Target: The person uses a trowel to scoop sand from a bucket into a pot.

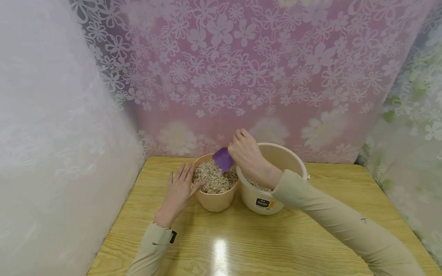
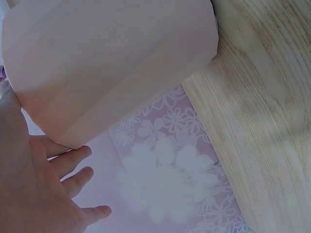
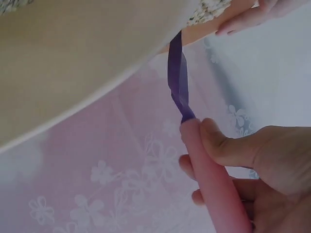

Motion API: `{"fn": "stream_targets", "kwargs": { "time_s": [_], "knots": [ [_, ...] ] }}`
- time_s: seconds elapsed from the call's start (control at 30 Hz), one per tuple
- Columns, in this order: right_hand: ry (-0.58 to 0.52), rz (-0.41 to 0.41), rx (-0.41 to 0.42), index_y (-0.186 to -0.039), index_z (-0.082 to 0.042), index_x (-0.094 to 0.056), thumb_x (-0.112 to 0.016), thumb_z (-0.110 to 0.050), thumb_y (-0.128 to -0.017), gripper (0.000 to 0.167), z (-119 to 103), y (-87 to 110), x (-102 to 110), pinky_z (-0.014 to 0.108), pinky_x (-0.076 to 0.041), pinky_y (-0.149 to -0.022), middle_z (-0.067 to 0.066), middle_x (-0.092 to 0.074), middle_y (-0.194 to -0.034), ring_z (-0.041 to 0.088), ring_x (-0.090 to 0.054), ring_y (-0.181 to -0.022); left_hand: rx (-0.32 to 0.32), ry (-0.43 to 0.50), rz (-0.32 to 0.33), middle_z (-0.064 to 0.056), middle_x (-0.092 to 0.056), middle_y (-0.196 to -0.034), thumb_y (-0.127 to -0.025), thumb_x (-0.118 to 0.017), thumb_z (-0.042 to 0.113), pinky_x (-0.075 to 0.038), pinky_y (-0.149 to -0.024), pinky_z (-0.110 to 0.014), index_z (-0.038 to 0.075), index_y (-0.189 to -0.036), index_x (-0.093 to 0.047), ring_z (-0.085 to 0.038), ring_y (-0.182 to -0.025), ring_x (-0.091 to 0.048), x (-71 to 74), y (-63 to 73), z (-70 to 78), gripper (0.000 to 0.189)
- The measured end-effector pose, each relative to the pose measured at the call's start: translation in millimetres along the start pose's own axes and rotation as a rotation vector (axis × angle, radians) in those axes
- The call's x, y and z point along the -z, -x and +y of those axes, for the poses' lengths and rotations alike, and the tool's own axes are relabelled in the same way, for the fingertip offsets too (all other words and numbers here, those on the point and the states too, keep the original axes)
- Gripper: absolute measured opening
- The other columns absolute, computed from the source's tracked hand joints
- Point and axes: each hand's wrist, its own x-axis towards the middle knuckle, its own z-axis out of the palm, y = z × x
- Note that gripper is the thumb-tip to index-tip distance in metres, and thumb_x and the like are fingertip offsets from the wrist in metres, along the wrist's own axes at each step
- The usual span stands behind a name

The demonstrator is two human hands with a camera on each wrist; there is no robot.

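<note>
A peach flowerpot [image 1: 215, 201], filled nearly to its rim with pale grainy mix [image 1: 214, 178], stands on the table. My left hand [image 1: 177, 193] rests at its left side, thumb over the rim and fingers spread along the outside wall [image 2: 107, 63]. My right hand [image 1: 246, 151] grips the pink handle [image 3: 214, 179] of a garden trowel, its purple blade [image 1: 223, 159] tilted down with the tip at the mix. Right of the pot is a cream bucket [image 1: 262, 203] holding more of the grainy mix [image 1: 255, 184]; my right forearm crosses over it.
The wooden table [image 1: 221, 237] runs forward to a pink flowered curtain [image 1: 221, 76] behind the containers. Whitish sheeting [image 1: 69, 134] hangs at the left, and a flowered sheet [image 1: 414, 153] at the right. The bucket stands close beside the pot.
</note>
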Motion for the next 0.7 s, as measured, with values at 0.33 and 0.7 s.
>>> {"fn": "stream_targets", "kwargs": {
  "time_s": [0.33,0.7],
  "knots": [
    [-0.117,0.032,0.051,-0.073,-0.016,-0.072,-0.081,-0.034,-0.086,0.024,-5,-15.5,0,0.032,-0.044,-0.085,0.002,-0.073,-0.085,0.021,-0.061,-0.085,0.007,-0.006,-0.008,-0.012,-0.024,-0.166,-0.102,-0.050,0.056,-0.004,-0.122,-0.066,0.005,-0.160,-0.027,-0.030,-0.156,-0.013,0.3,-0.8,1.1,0.081],
    [-0.249,-0.121,0.095,-0.070,-0.019,-0.073,-0.080,-0.028,-0.087,0.021,-7,-21.1,-12,0.032,-0.042,-0.077,0.000,-0.073,-0.079,0.020,-0.061,-0.080,0.014,0.002,-0.022,-0.011,-0.022,-0.167,-0.102,-0.050,0.057,-0.003,-0.122,-0.065,0.006,-0.160,-0.026,-0.030,-0.156,-0.011,2.6,-0.6,2.5,0.081]
  ]
}}
